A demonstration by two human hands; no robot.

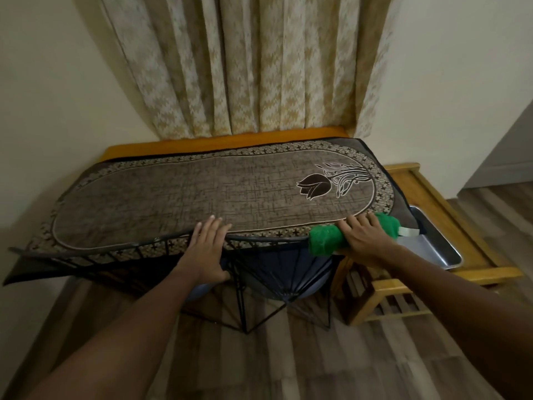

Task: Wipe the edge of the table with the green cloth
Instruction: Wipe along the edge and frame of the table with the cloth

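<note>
A table with a black wire frame (161, 246) carries a brown patterned runner (184, 194) with a dark flower at its right end. My right hand (366, 238) presses the green cloth (324, 241) onto the near edge of the table, toward its right end. The cloth wraps over the rim and shows on both sides of the hand. My left hand (206, 249) rests on the near edge around the middle, fingers spread flat on the runner, thumb hooked under the rim.
A low wooden stand (450, 203) with a metal tray (438, 249) sits just right of the table, close to the cloth. Curtains (245, 64) hang behind. An orange strip (219, 142) runs along the table's far side. Wood floor (288, 365) lies below.
</note>
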